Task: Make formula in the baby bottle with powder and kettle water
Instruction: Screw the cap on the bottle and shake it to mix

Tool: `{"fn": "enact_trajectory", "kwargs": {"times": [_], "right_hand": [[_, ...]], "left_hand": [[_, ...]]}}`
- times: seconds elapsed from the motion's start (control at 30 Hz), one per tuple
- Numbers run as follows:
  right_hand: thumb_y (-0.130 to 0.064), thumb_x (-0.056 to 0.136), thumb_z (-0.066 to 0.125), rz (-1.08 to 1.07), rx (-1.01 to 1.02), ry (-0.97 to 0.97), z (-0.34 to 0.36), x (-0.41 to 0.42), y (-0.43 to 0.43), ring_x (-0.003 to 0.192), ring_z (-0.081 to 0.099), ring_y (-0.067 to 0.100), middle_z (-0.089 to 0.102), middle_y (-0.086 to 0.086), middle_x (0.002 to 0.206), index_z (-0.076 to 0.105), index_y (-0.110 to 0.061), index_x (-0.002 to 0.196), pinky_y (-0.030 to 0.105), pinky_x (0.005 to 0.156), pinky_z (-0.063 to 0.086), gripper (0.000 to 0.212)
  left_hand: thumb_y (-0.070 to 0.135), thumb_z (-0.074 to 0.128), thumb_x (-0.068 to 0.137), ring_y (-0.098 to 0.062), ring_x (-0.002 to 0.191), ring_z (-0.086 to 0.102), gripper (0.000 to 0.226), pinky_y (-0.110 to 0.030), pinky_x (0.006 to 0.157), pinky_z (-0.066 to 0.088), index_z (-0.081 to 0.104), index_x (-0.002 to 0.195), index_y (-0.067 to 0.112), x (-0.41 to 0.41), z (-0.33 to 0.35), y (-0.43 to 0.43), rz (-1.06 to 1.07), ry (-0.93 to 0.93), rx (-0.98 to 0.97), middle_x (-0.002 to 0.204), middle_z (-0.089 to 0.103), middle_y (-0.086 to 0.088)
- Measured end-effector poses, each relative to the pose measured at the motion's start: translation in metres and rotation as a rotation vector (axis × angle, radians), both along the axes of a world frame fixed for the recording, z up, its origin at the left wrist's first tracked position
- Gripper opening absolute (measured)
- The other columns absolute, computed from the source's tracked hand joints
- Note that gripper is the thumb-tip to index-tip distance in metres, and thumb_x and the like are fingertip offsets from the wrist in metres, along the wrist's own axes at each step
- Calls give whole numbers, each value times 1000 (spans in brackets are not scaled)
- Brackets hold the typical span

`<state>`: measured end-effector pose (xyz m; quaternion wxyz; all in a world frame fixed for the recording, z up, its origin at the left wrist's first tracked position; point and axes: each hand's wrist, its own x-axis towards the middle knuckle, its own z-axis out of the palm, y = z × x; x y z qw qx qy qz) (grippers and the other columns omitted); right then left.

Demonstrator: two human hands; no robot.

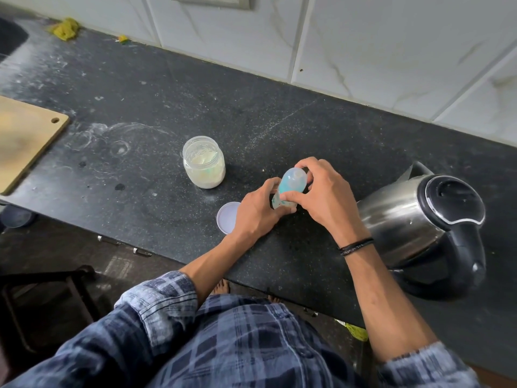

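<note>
Dark counter (pixel 167 93), bottle (pixel 292 182) mostly behind hands (pixel 258 211)

Open dark speckled stone table (pixel 251 107) stretches between the clear plastic powder jar (pixel 204 162) and the pale wooden board (pixel 25 138), while the steel kettle (pixel 422 228) blocks the right.

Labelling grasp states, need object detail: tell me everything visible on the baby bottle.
The baby bottle is small, of translucent plastic, with a clear domed cap over a blue-green top and small coloured print on its body. It appears tilted, cap end pointing away from the person, over the dark countertop between the powder jar and the kettle. The left hand grips its lower body; the right hand curls round the cap end. Its base is hidden, and any contents cannot be told.
</note>
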<state>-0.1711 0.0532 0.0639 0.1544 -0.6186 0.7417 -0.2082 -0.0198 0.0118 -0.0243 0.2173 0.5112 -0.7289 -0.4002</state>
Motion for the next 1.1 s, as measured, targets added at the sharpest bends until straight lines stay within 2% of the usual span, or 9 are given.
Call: {"fn": "enact_trajectory", "kwargs": {"times": [0.07,0.2,0.3,0.43,0.53,0.7,0.8,0.97,1.1], "right_hand": [[-49,72,88,19,8,-18,1,-2,0,97,62,15,55,-5,112,59,-25,128,33,78,53,67],[-28,82,85,46,7,-65,0,-4,2,111,65,19,61,-2,132,58,-26,141,43,92,58,65],[-24,79,87,12,-36,-68,-3,-2,3,102,66,17,64,-4,123,61,-25,129,41,86,59,56],[-50,71,89,-65,-50,-47,-5,3,1,85,60,14,58,-7,103,56,-24,112,34,69,52,58],[-66,66,83,-76,-50,-41,-6,2,3,88,60,13,56,-8,107,57,-27,114,34,67,53,67],[-28,78,88,7,-28,-153,-5,-5,5,113,64,14,62,-6,133,59,-28,139,41,94,57,68],[-16,79,86,0,-44,-174,-8,-1,4,109,66,17,64,-5,127,63,-28,136,42,93,58,62],[-30,78,89,-28,-60,-131,-6,2,0,95,64,14,58,-3,113,69,-26,131,31,84,56,57],[-54,75,85,-19,-53,-63,-7,5,-3,92,61,17,51,-3,107,69,-28,131,32,77,55,63]], "left_hand": [[51,78,81,-14,114,63,72,-33,90,53,45,141,29,0,0,0,-3,-2,0,132,66,7],[49,79,81,-14,115,63,71,-26,88,49,47,140,28,0,-1,1,4,-1,-13,131,66,7],[48,80,80,-13,114,63,71,-24,86,46,48,140,28,0,0,1,10,5,-7,131,67,7],[46,79,81,-15,112,63,70,-24,81,42,47,141,28,0,1,1,14,-4,-5,129,67,6],[46,79,82,-16,110,64,68,-24,79,42,46,140,28,0,1,1,10,-7,-7,128,68,5],[49,79,81,-16,115,63,71,-29,88,48,46,140,28,-1,-1,1,5,-10,-15,132,66,7],[49,79,81,-14,117,62,70,-26,88,45,47,140,28,0,0,1,9,-2,-11,132,66,7],[48,79,81,-14,115,62,70,-24,84,42,47,139,28,0,2,1,13,5,-3,131,66,7],[47,79,81,-13,104,62,67,-23,76,38,48,138,29,-1,3,1,18,-7,-7,124,69,7]]}}
